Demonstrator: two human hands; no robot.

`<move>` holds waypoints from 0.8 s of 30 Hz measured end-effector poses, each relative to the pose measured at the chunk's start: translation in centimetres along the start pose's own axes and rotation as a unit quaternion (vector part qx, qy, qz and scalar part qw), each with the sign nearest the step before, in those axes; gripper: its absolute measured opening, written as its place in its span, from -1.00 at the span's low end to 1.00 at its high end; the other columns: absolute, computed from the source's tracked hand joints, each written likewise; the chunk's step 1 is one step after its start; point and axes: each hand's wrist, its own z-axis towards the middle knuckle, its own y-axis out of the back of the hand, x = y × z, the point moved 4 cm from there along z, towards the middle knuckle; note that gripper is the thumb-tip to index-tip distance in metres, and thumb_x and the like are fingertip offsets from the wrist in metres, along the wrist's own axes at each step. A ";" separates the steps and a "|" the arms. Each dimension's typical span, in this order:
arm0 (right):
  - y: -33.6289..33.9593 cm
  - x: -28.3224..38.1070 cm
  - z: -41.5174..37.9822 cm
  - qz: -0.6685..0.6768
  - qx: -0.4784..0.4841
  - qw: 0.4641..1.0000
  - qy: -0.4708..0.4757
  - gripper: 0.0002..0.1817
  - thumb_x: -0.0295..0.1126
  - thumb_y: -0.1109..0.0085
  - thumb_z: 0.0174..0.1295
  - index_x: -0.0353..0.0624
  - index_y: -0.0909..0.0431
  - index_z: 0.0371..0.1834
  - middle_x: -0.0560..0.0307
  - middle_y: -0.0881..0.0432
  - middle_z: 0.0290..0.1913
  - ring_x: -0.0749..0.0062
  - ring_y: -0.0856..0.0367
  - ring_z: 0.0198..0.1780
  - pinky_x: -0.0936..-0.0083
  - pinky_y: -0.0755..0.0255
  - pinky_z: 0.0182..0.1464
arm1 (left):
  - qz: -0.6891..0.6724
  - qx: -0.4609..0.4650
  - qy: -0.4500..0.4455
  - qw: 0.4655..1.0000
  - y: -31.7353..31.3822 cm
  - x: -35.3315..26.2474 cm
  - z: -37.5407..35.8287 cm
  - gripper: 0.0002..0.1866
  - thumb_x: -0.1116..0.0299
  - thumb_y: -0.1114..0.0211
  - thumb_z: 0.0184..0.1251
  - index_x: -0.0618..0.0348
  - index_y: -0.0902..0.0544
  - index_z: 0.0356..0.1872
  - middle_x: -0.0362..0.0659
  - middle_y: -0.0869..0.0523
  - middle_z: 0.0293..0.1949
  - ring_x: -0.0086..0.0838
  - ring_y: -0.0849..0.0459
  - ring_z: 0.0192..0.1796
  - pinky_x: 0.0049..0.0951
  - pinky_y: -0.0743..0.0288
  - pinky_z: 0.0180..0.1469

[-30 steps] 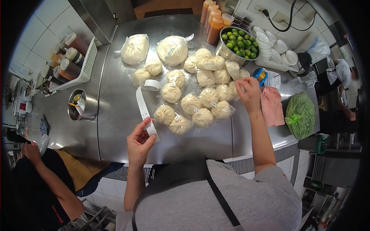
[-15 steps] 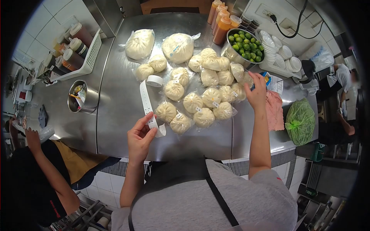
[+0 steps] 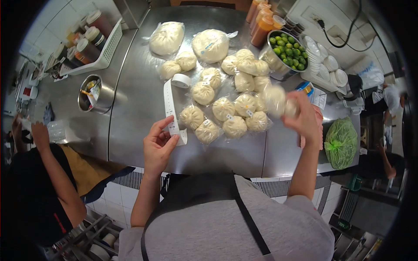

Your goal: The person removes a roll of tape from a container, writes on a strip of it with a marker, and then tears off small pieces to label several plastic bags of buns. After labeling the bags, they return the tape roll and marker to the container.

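My left hand (image 3: 158, 146) pinches the loose end of a white label strip (image 3: 170, 108) that runs back to its roll (image 3: 180, 80) on the steel counter (image 3: 135, 65). My right hand (image 3: 305, 122) is raised above the counter's right side and grips a bagged bun (image 3: 276, 100), blurred by motion. Several more plastic-wrapped white buns (image 3: 230, 111) lie in a cluster between my hands, some bearing small white labels. Two larger bags of dough (image 3: 210, 45) sit at the far edge.
A steel bowl of limes (image 3: 287, 50), orange sauce bottles (image 3: 263, 28), stacked white dishes (image 3: 324, 65), a pink cloth and a green net bag (image 3: 340, 137) are on the right. A utensil pot (image 3: 92, 93) and bottle basket (image 3: 93, 43) stand left. Another person (image 3: 39, 187) is at lower left.
My right hand left the buns near the lime bowl and lifted toward me with one bagged bun in its grip. My left hand kept hold of the label strip.
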 end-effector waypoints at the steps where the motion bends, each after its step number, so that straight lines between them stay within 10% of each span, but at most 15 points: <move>1: -1.3 1.1 -1.2 0.033 0.069 0.996 0.052 -0.48 -0.36 -0.37 -0.36 -0.12 -0.48 -0.18 0.03 -0.47 -0.16 0.10 -0.42 -0.02 0.28 -0.30 0.07 | -0.003 -0.006 0.002 1.000 0.1 0.1 -0.1 -0.55 0.71 -0.20 0.10 0.33 -0.47 0.09 -0.20 -0.47 -0.05 -0.63 -0.57 -0.20 -0.67 -0.47 -0.15; 7: -10.2 8.8 -5.1 -0.033 0.187 0.966 0.177 -0.44 -0.29 -0.47 -0.34 -0.06 -0.52 -0.14 0.05 -0.47 -0.12 0.08 -0.41 0.02 0.24 -0.29 0.08 | 0.057 0.001 -0.030 0.998 -0.3 0.2 0.3 -0.55 0.70 -0.19 0.09 0.30 -0.49 0.08 -0.20 -0.48 -0.07 -0.65 -0.54 -0.23 -0.67 -0.47 -0.15; 15: -14.0 16.0 1.4 0.114 0.018 0.944 0.309 -0.81 -0.45 -0.38 -0.15 -0.08 -0.62 -0.41 0.23 -0.48 -0.41 0.33 -0.48 -0.31 0.43 -0.39 -0.23 | 0.090 -0.002 -0.043 0.995 -0.6 0.0 -0.3 -0.55 0.66 -0.23 0.08 0.24 -0.50 0.08 -0.23 -0.56 -0.31 -0.68 -0.53 -0.32 -0.65 -0.48 -0.20; 24: -16.5 13.7 3.1 0.269 0.165 0.936 0.157 -0.93 -0.47 -0.31 -0.01 -0.13 -0.61 -0.46 0.22 -0.52 -0.38 0.50 -0.49 -0.33 0.56 -0.37 -0.30 | 0.087 -0.004 -0.040 0.995 -0.5 -0.1 -0.3 -0.52 0.65 -0.23 0.08 0.19 -0.48 0.11 -0.24 -0.58 -0.38 -0.68 -0.54 -0.32 -0.64 -0.49 -0.22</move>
